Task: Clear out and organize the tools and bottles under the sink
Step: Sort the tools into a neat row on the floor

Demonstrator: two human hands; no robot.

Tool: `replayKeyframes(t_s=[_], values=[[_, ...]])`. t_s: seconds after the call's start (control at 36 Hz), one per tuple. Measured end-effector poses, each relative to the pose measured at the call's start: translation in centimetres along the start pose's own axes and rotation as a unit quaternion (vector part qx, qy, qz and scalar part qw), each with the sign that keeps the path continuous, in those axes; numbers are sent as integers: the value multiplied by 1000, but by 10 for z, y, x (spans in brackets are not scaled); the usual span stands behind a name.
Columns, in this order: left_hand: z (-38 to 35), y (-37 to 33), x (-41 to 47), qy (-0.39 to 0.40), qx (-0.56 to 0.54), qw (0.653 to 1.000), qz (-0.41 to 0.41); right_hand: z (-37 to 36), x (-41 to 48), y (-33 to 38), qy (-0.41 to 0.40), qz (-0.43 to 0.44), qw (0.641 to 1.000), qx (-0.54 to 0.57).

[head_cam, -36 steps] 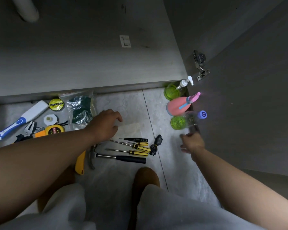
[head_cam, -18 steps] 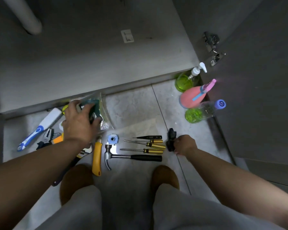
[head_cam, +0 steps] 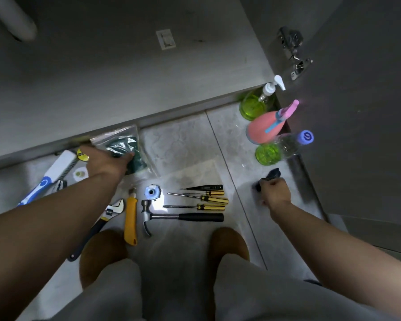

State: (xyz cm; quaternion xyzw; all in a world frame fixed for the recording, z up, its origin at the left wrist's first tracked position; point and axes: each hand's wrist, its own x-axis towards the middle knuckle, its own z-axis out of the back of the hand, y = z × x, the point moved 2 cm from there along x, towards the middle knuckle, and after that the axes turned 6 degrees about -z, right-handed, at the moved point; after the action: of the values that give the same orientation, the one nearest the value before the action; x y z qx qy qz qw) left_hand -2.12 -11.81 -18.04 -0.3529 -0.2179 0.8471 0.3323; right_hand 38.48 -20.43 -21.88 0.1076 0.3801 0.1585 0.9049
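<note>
— What was the biggest thing before the person?
— The cabinet floor (head_cam: 125, 77), grey, on the far side, with a pipe (head_cam: 12, 22) at its far left. The open door (head_cam: 368, 112) stood at the right. Nearer was the tiled floor (head_cam: 183, 147), where everything lay.

— And the bottles?
— Three stood in a row at the far right, close beside the door: a green pump bottle (head_cam: 252, 107), then a pink spray bottle (head_cam: 262, 130), then a clear bottle (head_cam: 285, 147) with a blue cap.

— Where was the plastic bag (head_cam: 123, 144)?
— Far left on the tiles, just beside the cabinet edge (head_cam: 183, 111). Its long side seemed to run from far left to near right. The left hand (head_cam: 104, 162) grasped its near part with curled fingers, so the cabinet lay directly beyond the grip. I think only that edge stood in the way.

— What lay around it?
— A saw (head_cam: 56, 169) and a yellow tape roll (head_cam: 82, 155) just left of the hand. Nearer were a wrench (head_cam: 107, 214), a yellow knife (head_cam: 130, 216), a hammer (head_cam: 183, 216) with its handle pointing right, the screwdrivers (head_cam: 214, 200) parallel to it, and a blue roll (head_cam: 151, 193).

— And the right hand (head_cam: 274, 193)?
— It was clenched round a small black thing (head_cam: 272, 176), right of the screwdrivers and near the bottles. What it was, I could not tell.
</note>
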Motion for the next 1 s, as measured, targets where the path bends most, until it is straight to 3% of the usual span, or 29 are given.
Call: replayKeyframes(t_s=[0.19,0.39,0.53,0.69,1.0], values=[[-2,-4,12,100,-60,991,66,-24,-69,49,210,196,957,-23],[-11,-8,7,199,-169,960,102,-55,-100,73,337,202,920,-6],[-17,-19,-8,315,-159,933,71,-79,-110,88,383,171,907,-32],[-25,-47,-31,453,-266,850,51,-88,-128,105,450,98,885,65],[-26,-92,-39,548,-200,812,0,-76,-145,111,422,215,867,155]])
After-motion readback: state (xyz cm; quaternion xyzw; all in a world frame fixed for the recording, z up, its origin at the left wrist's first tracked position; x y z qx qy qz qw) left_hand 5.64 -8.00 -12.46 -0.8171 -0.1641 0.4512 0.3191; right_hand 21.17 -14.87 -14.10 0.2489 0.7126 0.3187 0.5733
